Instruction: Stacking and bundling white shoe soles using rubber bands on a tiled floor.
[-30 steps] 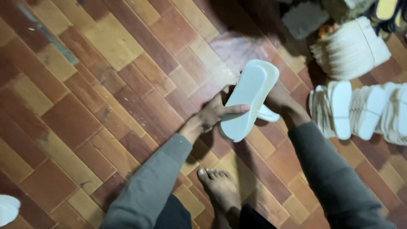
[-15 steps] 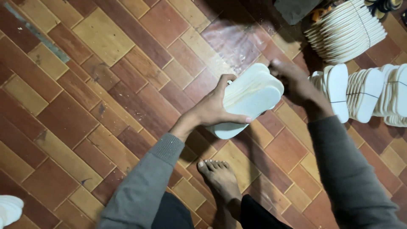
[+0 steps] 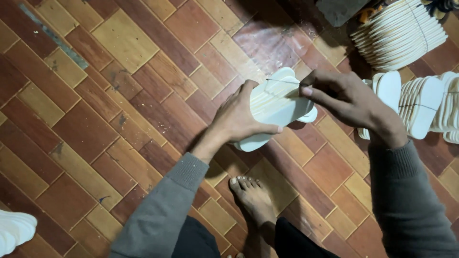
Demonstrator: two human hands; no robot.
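Left hand (image 3: 241, 117) now clasps the stack of soles (image 3: 277, 102) at centre frame; right hand (image 3: 349, 102) has shifted to pinch a thread (image 3: 282, 81) across it

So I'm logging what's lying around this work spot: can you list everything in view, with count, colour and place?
held stack of sole-shaped pieces: one stack, exact count unclear, cream-white, centre, between both hands
thin string: one, dark, across the top of the held stack
bundled stack of soles: one, cream, top right
rows of soles standing on edge: many, white, right edge
white pieces: count unclear, bottom left corner
dark grey object: one, top edge, kind unclear
wood-pattern floor: brown and tan, throughout
bare foot: one, bottom centre
left hand: grip on the stack's left side
right hand: pinching the string at the stack's right end
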